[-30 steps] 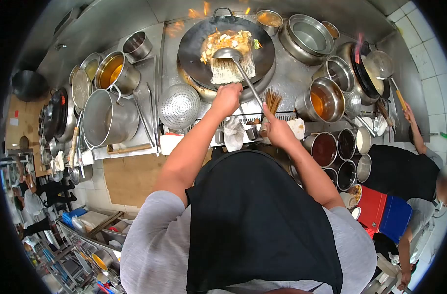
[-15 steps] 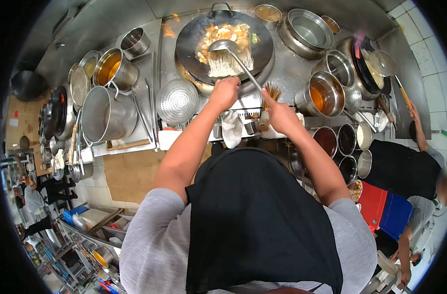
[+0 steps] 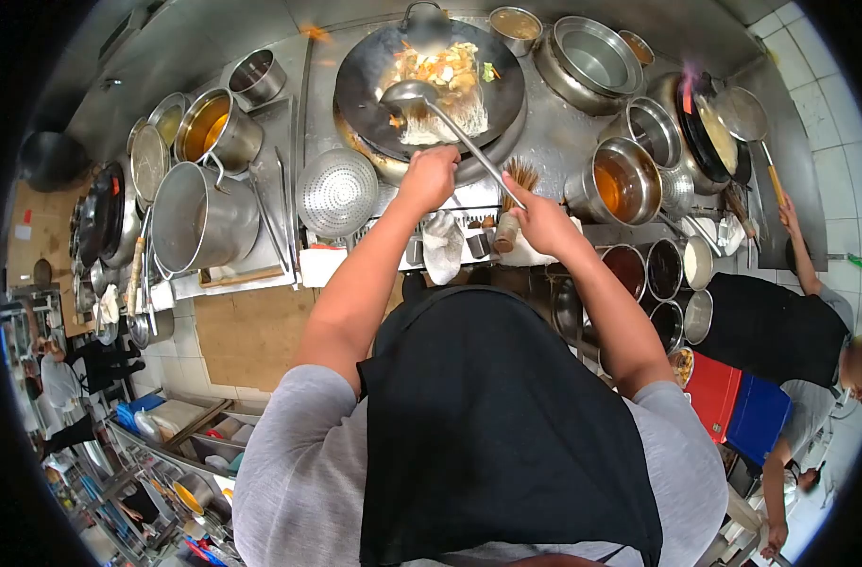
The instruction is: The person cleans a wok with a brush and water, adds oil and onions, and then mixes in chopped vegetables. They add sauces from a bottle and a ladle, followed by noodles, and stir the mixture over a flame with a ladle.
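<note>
A large black wok (image 3: 355, 109) sits on the burner, with a loop handle at its far rim. In it lie pale noodles (image 3: 440, 128) and, behind them, a mix of cooked pieces (image 3: 440, 66), some orange and white. My left hand (image 3: 431, 178) is closed at the wok's near rim; the part inside the fist is hidden. My right hand (image 3: 541, 225) grips the handle of a metal ladle (image 3: 469, 144). The ladle's bowl is tilted inside the wok, over the left side of the noodles. A bamboo brush (image 3: 520, 180) stands just beside my right hand.
A perforated strainer (image 3: 336, 194) lies left of the wok, near several pots, one large (image 3: 204, 217). At right stand a pot of amber liquid (image 3: 626, 181) and several containers (image 3: 664, 269). Farther right, a co-worker's hand (image 3: 788, 213) holds a strainer (image 3: 739, 113).
The ladle's bowl has moved left and slightly down in the wok. Noodles and other food have shifted a little. My left hand stays at the rim.
</note>
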`<action>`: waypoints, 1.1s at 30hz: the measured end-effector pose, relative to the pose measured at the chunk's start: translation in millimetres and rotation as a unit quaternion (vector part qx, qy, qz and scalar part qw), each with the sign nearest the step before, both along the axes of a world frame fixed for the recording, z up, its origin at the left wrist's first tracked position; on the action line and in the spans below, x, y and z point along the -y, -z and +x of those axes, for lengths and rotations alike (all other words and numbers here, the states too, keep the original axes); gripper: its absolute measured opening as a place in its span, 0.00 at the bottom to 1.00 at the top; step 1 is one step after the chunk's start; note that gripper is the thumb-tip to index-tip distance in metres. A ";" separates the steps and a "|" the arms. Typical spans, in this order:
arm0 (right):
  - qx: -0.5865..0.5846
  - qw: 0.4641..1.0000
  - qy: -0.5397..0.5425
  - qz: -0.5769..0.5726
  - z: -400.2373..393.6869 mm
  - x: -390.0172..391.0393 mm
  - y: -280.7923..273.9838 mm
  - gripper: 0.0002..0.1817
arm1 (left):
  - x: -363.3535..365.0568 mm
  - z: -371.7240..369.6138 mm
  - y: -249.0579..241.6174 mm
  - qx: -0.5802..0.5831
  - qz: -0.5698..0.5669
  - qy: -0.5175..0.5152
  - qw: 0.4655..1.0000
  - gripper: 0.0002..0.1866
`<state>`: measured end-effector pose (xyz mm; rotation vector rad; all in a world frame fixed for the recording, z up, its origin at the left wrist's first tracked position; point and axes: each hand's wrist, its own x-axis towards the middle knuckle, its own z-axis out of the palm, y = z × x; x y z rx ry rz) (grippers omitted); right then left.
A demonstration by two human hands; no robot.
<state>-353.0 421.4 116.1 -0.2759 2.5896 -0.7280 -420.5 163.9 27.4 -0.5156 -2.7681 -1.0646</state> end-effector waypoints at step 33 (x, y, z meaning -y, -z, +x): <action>-0.023 0.954 0.140 -0.264 -108.9 -31.8 56.6 0.37 | 0.4 -2.1 -3.8 -0.012 0.004 -0.002 1.000 0.04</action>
